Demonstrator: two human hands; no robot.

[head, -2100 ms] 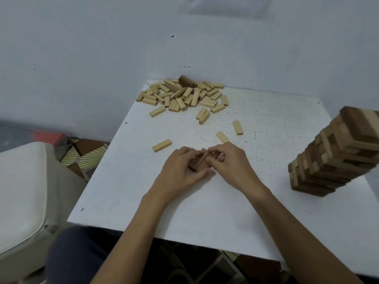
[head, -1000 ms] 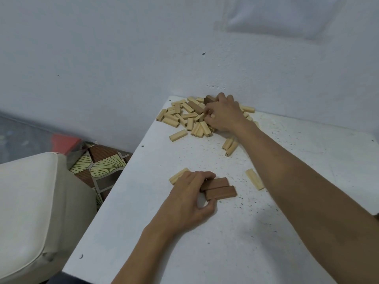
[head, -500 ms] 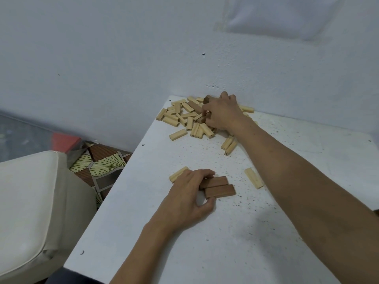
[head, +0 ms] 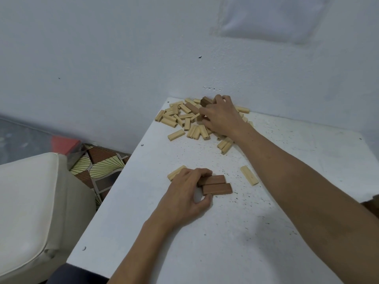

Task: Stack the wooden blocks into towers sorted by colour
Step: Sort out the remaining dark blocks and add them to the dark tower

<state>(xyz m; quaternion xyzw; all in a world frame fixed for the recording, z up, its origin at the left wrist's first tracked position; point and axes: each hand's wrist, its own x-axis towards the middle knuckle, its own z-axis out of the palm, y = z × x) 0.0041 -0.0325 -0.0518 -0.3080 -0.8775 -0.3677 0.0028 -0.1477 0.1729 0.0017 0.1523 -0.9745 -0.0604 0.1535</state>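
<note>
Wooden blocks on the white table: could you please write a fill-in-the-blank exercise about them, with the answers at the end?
1. The left hand holds ___ brown blocks, side by side on the table.
2. The right hand grips a single block whose colour is ___.
3. The pile of light blocks lies at the table's far edge, next to the ___.
Answers: two; brown; wall.

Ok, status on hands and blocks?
Left hand holds two brown blocks. Right hand at pale pile, grip on dark block. Pile crowds the block.
</note>
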